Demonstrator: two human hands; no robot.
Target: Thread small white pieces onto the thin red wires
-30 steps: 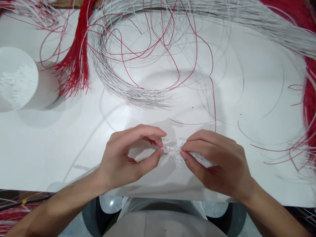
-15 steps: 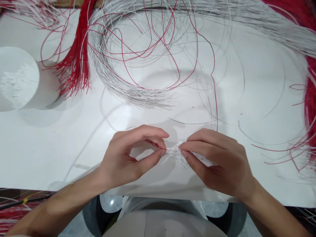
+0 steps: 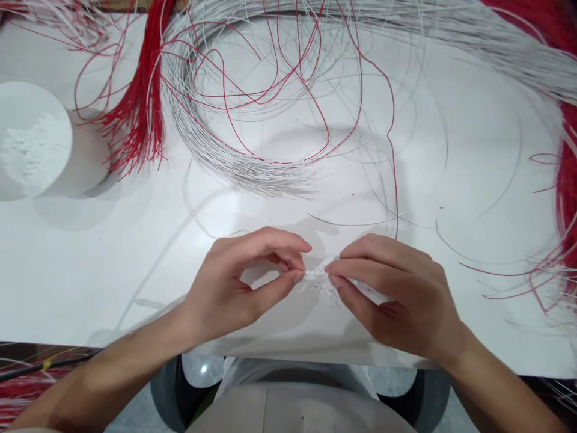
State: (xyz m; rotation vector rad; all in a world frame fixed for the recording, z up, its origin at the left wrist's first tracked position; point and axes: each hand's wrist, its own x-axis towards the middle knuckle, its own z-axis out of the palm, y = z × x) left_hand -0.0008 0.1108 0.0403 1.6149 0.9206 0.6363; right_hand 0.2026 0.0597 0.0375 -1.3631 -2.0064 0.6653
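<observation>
My left hand (image 3: 252,276) pinches a fine wire end (image 3: 306,273) between thumb and index finger, its other fingers curled loosely behind. Opposite it, a short gap away, my right hand (image 3: 396,282) has thumb and fingertips closed. A thin red wire (image 3: 395,180) comes down from the far side and goes out of sight behind this hand, so its held part is hidden. Under and between the fingertips lies a small heap of tiny white pieces (image 3: 332,294); what exactly spans the gap is too small to tell.
A white cup (image 3: 90,150) holding small white bits lies at the left. Beside it hangs a red wire bundle (image 3: 144,108). A curved bundle of white wires (image 3: 216,153) arcs across the back, and more red wires (image 3: 568,174) lie along the right edge of the white table (image 3: 148,264).
The red line seen between my fingertips half a second ago now looks white. Both hands keep nearly the same place and stay pinched.
</observation>
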